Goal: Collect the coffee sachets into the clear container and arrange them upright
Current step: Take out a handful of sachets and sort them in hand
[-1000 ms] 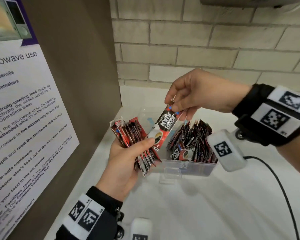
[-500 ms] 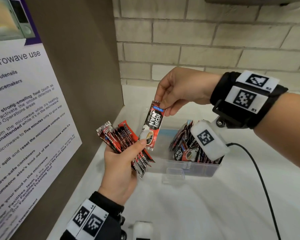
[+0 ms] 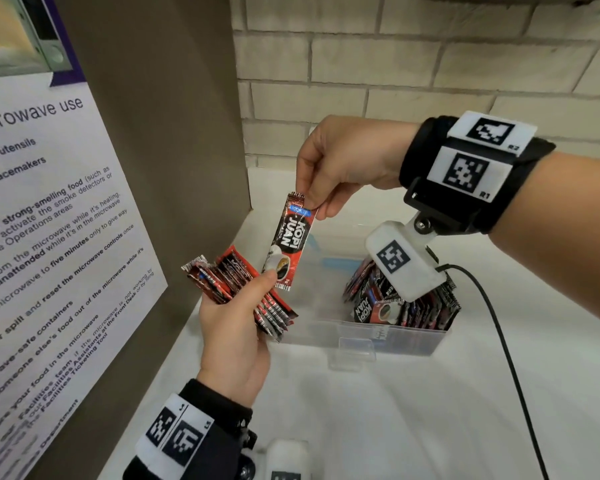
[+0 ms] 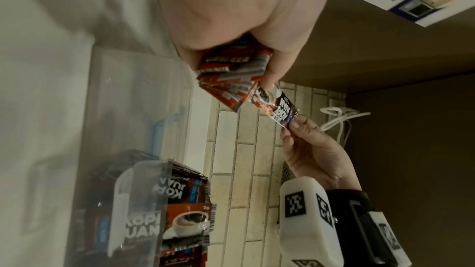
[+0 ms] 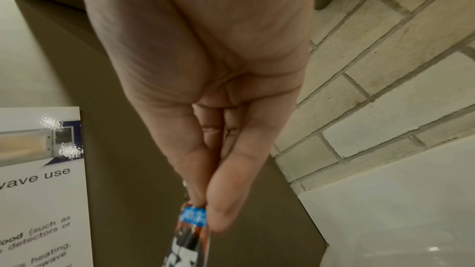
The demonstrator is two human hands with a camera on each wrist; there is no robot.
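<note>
Item: single coffee sachet (image 3: 290, 240). Your right hand (image 3: 347, 161) pinches its top edge between thumb and fingertips; your left thumb touches its lower end. Since a second ago you have lifted it up and leftward, away from the container's opening, so it now hangs near-upright above the fanned bundle (image 3: 238, 292).

Item: bundle of sachets. Your left hand (image 3: 232, 337) grips it, fingers curled round the stack, just beside the container's left end.

Item: clear container (image 3: 368, 336) on the white counter (image 3: 413, 410). Sachets stand packed on end in its right part; the left part looks unfilled.

Status: the single sachet is not yet separated from your left hand and has drawn away from the container; placement is still pending, and the bundle remains to be loaded.
</note>
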